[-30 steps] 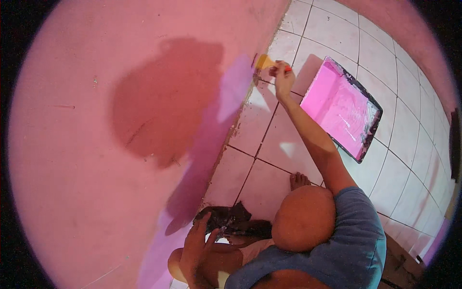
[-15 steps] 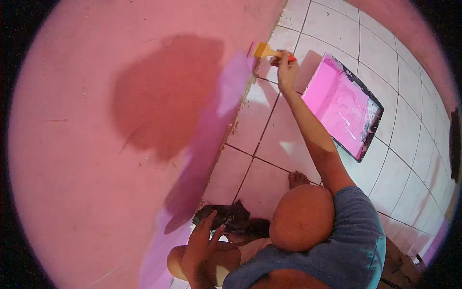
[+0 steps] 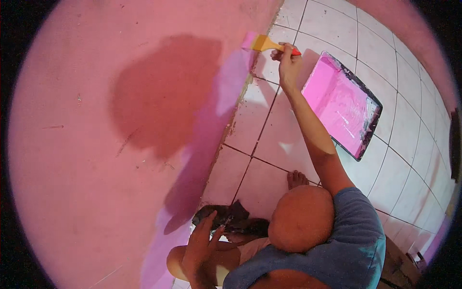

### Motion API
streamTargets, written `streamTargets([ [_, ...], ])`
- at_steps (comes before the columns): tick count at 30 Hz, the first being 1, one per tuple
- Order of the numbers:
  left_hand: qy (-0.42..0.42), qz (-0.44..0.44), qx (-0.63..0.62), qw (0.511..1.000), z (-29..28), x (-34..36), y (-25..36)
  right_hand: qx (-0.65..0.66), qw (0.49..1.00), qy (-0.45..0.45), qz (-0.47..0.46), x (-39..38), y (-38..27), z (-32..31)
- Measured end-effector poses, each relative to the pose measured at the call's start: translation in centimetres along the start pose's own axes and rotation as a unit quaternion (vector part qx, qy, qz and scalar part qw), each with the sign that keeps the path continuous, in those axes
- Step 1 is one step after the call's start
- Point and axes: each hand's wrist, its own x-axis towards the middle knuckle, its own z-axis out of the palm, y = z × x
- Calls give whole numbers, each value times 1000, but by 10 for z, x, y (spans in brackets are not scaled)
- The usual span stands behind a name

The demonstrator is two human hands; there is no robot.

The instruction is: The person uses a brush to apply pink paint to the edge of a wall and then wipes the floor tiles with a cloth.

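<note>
My right hand (image 3: 288, 58) is closed on the handle of a flat paintbrush (image 3: 272, 45), which is yellow with a red handle end. The brush's pink-coated bristles touch the pink wall (image 3: 62, 168) just above its bottom edge. A band of fresh lilac-pink paint (image 3: 226, 91) runs along the wall's foot from the brush towards me. My left hand (image 3: 204, 243) rests by my bent knee, fingers apart and holding nothing. Close to its fingertips lies a crumpled black cloth or plastic piece (image 3: 238, 212); which of these it is, I cannot tell.
A black-rimmed paint tray (image 3: 337, 101) with pink paint stands on the white tiled floor (image 3: 380, 48), right of my right forearm. My bare foot (image 3: 297, 179) is on the tiles near the middle. My head's shadow falls on the wall.
The paintbrush in my right hand has shifted slightly farther away along the wall's foot, and its bristles now lie over a lilac-pink patch. My left hand has stayed in place.
</note>
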Motion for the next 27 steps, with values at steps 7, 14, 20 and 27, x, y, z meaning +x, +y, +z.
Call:
streamTargets([
  [7, 7, -10, -56, 998, -4, 0, 19, -215, 973, -56, -63, -7, 35, 1],
  [14, 2, -26, 4, 1000, -3, -3, 8, -59, 998, 27, 14, 12, 20, -28],
  [20, -10, -78, -15, 997, -6, -3, 16, -234, 971, -24, -44, -18, 59, -36],
  [27, 11, -23, -3, 1000, 0, -10, -3, -313, 944, -23, -100, -17, 81, -31],
])
